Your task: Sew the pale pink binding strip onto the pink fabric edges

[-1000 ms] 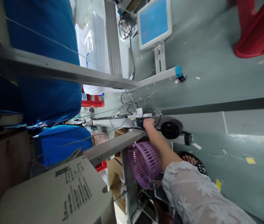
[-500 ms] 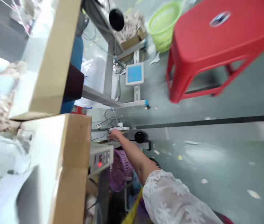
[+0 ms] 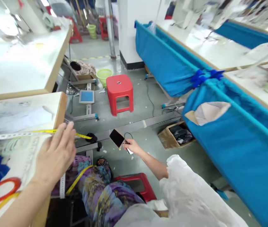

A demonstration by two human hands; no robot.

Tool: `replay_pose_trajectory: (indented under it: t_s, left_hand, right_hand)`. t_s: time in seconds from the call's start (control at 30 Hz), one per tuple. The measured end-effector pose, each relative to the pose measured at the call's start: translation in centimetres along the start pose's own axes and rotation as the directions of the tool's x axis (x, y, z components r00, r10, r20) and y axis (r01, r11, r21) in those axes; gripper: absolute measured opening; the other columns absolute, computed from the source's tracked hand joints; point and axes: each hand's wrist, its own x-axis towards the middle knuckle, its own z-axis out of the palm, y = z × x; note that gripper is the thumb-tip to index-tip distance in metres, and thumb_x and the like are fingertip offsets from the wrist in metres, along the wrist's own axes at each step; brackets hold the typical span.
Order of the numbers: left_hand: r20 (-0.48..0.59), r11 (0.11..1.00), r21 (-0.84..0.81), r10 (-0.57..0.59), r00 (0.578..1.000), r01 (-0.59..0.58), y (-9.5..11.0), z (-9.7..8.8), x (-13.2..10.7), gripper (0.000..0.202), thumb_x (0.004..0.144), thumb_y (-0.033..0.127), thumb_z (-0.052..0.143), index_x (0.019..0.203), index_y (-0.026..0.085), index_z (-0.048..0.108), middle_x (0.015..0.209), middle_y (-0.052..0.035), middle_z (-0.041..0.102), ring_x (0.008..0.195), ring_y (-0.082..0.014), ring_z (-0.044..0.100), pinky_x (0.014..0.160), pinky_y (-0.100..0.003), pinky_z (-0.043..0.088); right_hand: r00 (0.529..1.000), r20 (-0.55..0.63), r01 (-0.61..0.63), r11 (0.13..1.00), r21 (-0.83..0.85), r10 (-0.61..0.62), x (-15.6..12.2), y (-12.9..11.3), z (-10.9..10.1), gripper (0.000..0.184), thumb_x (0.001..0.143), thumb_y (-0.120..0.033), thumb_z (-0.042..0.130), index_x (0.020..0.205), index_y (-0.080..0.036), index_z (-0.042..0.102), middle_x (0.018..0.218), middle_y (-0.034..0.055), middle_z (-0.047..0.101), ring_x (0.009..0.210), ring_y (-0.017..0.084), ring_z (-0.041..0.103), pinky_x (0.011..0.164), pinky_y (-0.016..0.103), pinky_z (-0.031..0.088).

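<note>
My left hand (image 3: 57,149) lies over the edge of the white worktable (image 3: 33,124), fingers stretched out. Beneath and beside its fingers runs a yellow and white tape measure (image 3: 45,131), which hangs over the table edge. In my right hand (image 3: 131,147) is a smartphone (image 3: 117,138) with a dark screen, held by its near end above the floor. A thin black cable (image 3: 128,133) loops up beside that hand. Scissors with orange and yellow handles (image 3: 3,192) lie on the table close to my left forearm.
A red stool (image 3: 119,85) stands ahead in the aisle, beside a green basket (image 3: 104,75). Blue cloth troughs (image 3: 221,123) line the tables on the right. Below them sits a cardboard box (image 3: 166,138) of dark items. A metal floor strip (image 3: 136,125) crosses the aisle.
The view has swung from sideways to upright. Earlier, a white-sleeved arm reached down among cables beside the table. Now the smartphone is in my right hand, and my left hand has come into view.
</note>
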Motion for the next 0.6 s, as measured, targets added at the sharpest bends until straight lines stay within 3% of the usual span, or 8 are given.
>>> replay_pose_trajectory:
  t_s: [0.1,0.17,0.23,0.27,0.33,0.43,0.5,0.6]
  left_hand:
    - [-0.015,0.986,-0.152,-0.077,0.997,0.074,5.8,1.3,-3.3,0.034,0.076,0.029,0.068,0.107,0.017,0.07,0.132,-0.0141,0.062,0.138,-0.0361,0.042,0.121,-0.053,0.01]
    - [-0.072,0.943,-0.278,-0.208,0.976,0.181,9.3,2.4,-6.6,0.034,0.072,0.03,0.072,0.105,0.019,0.071,0.125,-0.0132,0.064,0.132,-0.0355,0.047,0.12,-0.049,0.017]
    - [-0.062,0.833,-0.457,-0.38,0.923,0.312,11.6,3.7,-10.2,0.034,0.069,0.033,0.075,0.1,0.02,0.07,0.12,-0.0124,0.065,0.125,-0.0336,0.052,0.115,-0.045,0.031]
    - [-0.011,0.733,-0.557,-0.475,0.88,0.389,12.3,4.4,-11.9,0.036,0.068,0.035,0.077,0.099,0.019,0.07,0.117,-0.0124,0.065,0.12,-0.0326,0.055,0.108,-0.043,0.039]
    - [0.19,0.427,-0.752,-0.589,0.785,0.502,13.1,5.6,-14.9,0.042,0.066,0.04,0.078,0.102,0.019,0.068,0.111,-0.0117,0.066,0.112,-0.0304,0.06,0.093,-0.039,0.05]
    - [0.371,0.004,-0.898,-0.531,0.762,0.44,13.8,6.9,-18.0,0.047,0.069,0.052,0.073,0.101,0.019,0.067,0.097,-0.0092,0.07,0.103,-0.0295,0.064,0.08,-0.037,0.055]
    - [0.383,-0.153,-0.919,-0.563,0.732,0.363,14.2,7.4,-19.2,0.044,0.072,0.054,0.068,0.099,0.018,0.068,0.09,-0.008,0.07,0.096,-0.0288,0.067,0.082,-0.04,0.057]
    - [0.422,-0.287,-0.906,-0.657,0.625,0.311,14.5,8.2,-20.0,0.037,0.077,0.048,0.062,0.099,0.018,0.067,0.082,-0.0056,0.069,0.078,-0.023,0.067,0.084,-0.044,0.057]
  right_hand:
    - [0.996,-0.065,0.069,0.986,0.15,-0.059,-10.2,2.9,-2.0,0.02,0.097,-0.033,0.062,0.099,-0.014,0.064,0.085,-0.0003,0.065,0.063,0.01,0.061,0.057,0.024,0.054]
    - [0.987,-0.102,0.145,0.953,0.264,-0.122,-15.9,3.7,-1.6,0.022,0.097,-0.035,0.062,0.09,-0.014,0.063,0.075,-0.0034,0.062,0.054,0.008,0.055,0.051,0.021,0.048]
    - [0.972,-0.132,0.231,0.899,0.372,-0.195,-20.3,3.5,-0.3,0.027,0.091,-0.04,0.067,0.083,-0.016,0.06,0.067,-0.0056,0.059,0.05,0.007,0.051,0.047,0.02,0.042]
    - [0.964,-0.134,0.266,0.867,0.42,-0.231,-22.1,3.1,0.6,0.031,0.086,-0.044,0.071,0.079,-0.017,0.058,0.064,-0.0063,0.058,0.049,0.007,0.05,0.047,0.02,0.04]
    - [0.95,-0.096,0.303,0.812,0.499,-0.296,-24.6,2.1,2.5,0.038,0.072,-0.05,0.078,0.073,-0.02,0.055,0.059,-0.0071,0.057,0.047,0.007,0.048,0.046,0.02,0.037]
    - [0.939,0.057,0.251,0.787,0.564,-0.34,-26.5,1.1,5.4,0.039,0.06,-0.051,0.08,0.065,-0.02,0.056,0.054,-0.0063,0.057,0.044,0.008,0.047,0.045,0.022,0.035]
    - [0.934,0.17,0.167,0.804,0.571,-0.315,-26.8,1.2,7.2,0.037,0.057,-0.048,0.081,0.06,-0.02,0.057,0.053,-0.0054,0.057,0.043,0.008,0.047,0.044,0.023,0.035]
    - [0.931,0.289,0.027,0.832,0.554,-0.222,-26.6,1.9,9.0,0.037,0.053,-0.049,0.081,0.058,-0.021,0.058,0.05,-0.0066,0.055,0.042,0.008,0.046,0.044,0.023,0.037]
